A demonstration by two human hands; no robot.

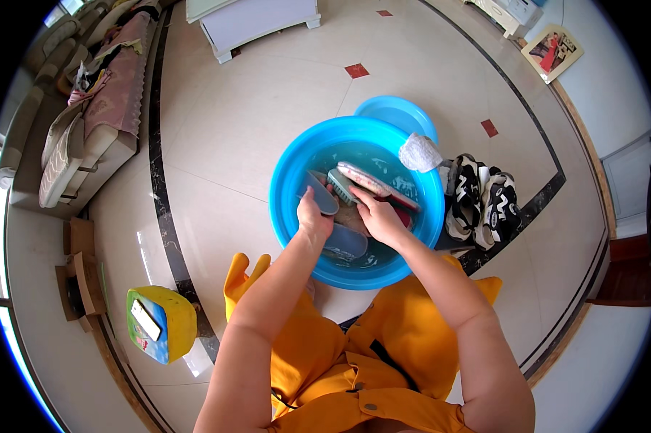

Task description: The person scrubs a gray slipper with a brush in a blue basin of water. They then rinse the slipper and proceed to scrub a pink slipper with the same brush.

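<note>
In front of me stands a round blue basin with water in it. My left hand grips a slipper with a grey-blue sole, tilted above the water at the basin's left side. My right hand is closed on a pale green scrub brush, whose bristled head is beside that slipper. Behind the brush rests a slipper with a pale, patterned edge. Another grey-blue slipper lies partly in the water near my wrists. Something brownish and fuzzy between my hands is partly hidden.
A light grey cloth hangs over the basin's right rim. Behind stands a smaller blue basin. Black-and-white sneakers are on the right. At left are a yellow stool with a phone on top, and a sofa.
</note>
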